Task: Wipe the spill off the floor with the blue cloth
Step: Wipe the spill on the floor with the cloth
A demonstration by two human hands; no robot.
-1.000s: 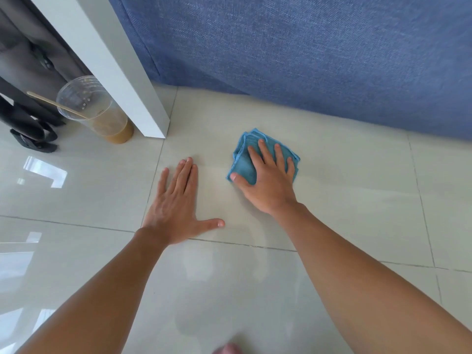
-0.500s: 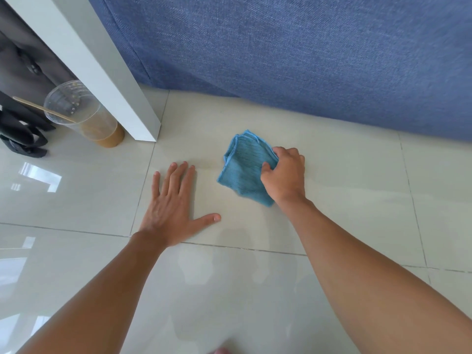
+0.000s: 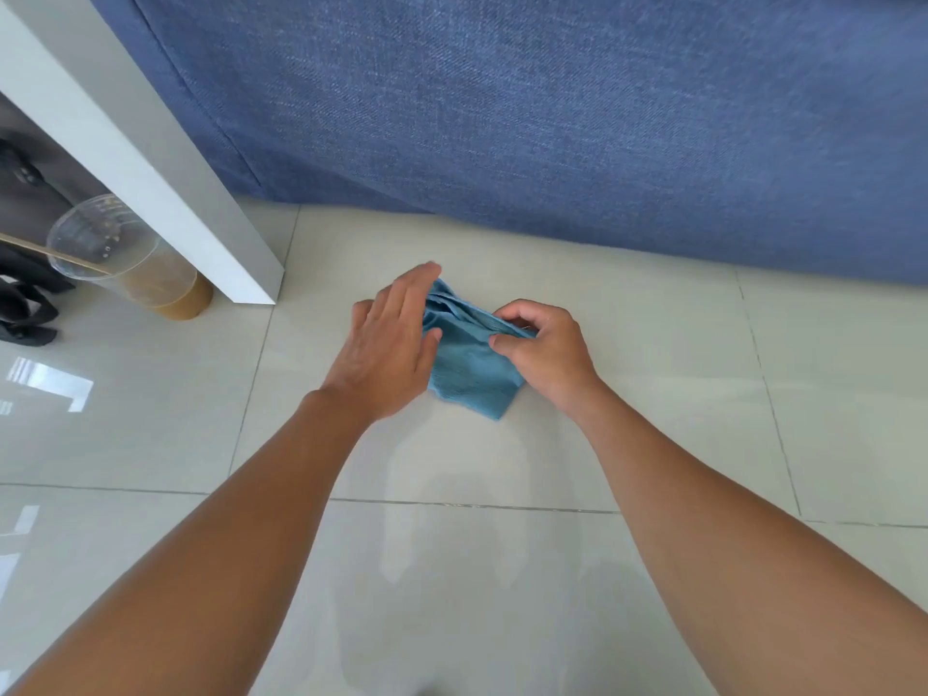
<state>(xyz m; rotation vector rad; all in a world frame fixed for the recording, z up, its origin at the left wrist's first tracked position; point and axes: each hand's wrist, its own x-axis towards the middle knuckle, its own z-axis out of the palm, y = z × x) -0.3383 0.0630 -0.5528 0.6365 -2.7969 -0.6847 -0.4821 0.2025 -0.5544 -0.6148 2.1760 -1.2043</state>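
Observation:
A folded blue cloth [image 3: 469, 374] hangs between both my hands just above the pale floor tiles [image 3: 653, 394], its lower corner pointing down. My right hand [image 3: 545, 351] pinches its upper right edge with thumb and fingers. My left hand [image 3: 389, 344] is at the cloth's left edge, fingers nearly straight and reaching over its top folds, thumb against the fabric. I see no clear liquid on the tiles around the cloth; they look glossy.
A clear plastic cup [image 3: 130, 258] with brown drink and a wooden stirrer stands at the left beside a white furniture leg [image 3: 165, 193]. A blue fabric sofa front [image 3: 552, 118] runs along the back. Dark straps [image 3: 25, 303] lie at the far left.
My right hand went from pressing the cloth flat to gripping and lifting it. My left hand left the floor and moved right onto the cloth's left edge.

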